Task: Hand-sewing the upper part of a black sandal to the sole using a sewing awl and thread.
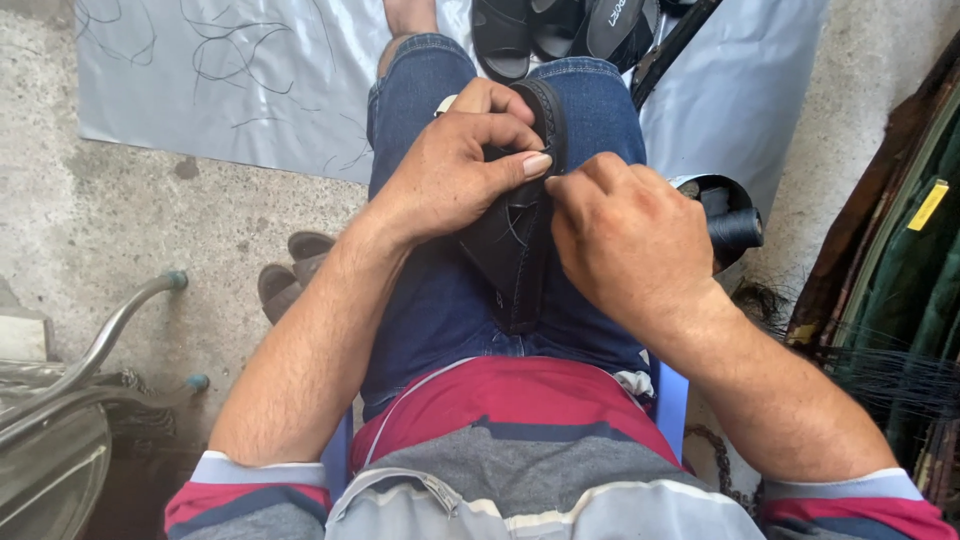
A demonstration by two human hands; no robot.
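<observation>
Lying across the person's lap on the blue jeans (pixel 430 300), the black sandal (pixel 515 255) is running its long axis from twelve to six o'clock, one end pointing up past the knee, the other down toward the belly. The left hand (pixel 455 165) is wrapping closed around the sandal's upper part, thumb pressing flat on the leather near the braided edge. The right hand (pixel 625 240) is sitting at three o'clock of the sandal, fingers pinched tight at its edge; whatever it is pinching is too small to make out, though thin black thread is crossing the leather there. Both hands are hiding much of the sandal's middle. At twelve o'clock more black sandals (pixel 560 30) are being cut off by the frame edge, lying on a grey sheet (pixel 250 90). A thread spool (pixel 735 228) is sitting at three o'clock.
</observation>
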